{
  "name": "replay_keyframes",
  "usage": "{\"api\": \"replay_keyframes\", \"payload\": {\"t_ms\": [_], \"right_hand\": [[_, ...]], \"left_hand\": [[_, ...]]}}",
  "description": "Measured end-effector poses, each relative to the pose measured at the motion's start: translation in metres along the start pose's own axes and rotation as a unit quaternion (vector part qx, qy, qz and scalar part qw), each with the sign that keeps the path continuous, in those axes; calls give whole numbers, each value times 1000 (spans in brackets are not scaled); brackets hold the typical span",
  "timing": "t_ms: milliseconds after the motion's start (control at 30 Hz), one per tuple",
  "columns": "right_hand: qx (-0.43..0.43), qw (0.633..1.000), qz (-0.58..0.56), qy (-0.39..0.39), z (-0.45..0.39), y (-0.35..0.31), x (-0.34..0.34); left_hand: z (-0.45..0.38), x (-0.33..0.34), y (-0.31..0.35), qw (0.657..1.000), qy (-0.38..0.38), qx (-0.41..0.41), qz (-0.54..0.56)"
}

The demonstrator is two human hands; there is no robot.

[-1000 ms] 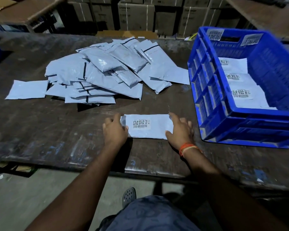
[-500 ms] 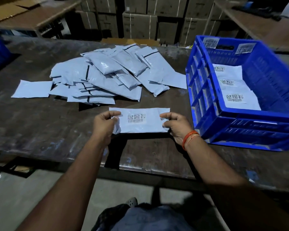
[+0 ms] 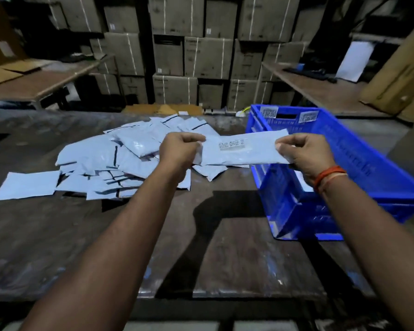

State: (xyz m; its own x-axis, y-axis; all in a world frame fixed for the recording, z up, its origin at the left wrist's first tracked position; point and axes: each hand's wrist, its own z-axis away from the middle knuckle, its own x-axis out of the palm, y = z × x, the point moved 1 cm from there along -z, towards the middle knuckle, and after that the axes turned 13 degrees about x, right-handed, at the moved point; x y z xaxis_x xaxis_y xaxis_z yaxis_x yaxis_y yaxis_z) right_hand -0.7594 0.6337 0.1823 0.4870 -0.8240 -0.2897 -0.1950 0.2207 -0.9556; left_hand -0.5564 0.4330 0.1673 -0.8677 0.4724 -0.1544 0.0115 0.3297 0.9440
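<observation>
Head view: the left hand (image 3: 177, 151) and right hand (image 3: 304, 154) each pinch an end of a labelled grey mailer (image 3: 239, 151), held taut above the table beside the blue crate (image 3: 368, 158). Keeping it level and label-up should let it land flat inside.

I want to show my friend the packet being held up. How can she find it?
Find the dark table with the blue crate on its right. At the crate's left edge, the left hand and right hand pinch one pale blue packet by its ends. Unlike the pile lying flat, it is in the air and shows a barcode label.
</observation>
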Motion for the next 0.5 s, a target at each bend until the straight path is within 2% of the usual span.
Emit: {"api": "replay_keyframes", "payload": {"t_ms": [333,500], "right_hand": [[94,991,17,94,-71,41,-117],[98,986,32,134,-128,49,-163]], "left_hand": [[-36,138,37,992,-115,-5,44],[-77,215,46,992,-123,3,1]]}}
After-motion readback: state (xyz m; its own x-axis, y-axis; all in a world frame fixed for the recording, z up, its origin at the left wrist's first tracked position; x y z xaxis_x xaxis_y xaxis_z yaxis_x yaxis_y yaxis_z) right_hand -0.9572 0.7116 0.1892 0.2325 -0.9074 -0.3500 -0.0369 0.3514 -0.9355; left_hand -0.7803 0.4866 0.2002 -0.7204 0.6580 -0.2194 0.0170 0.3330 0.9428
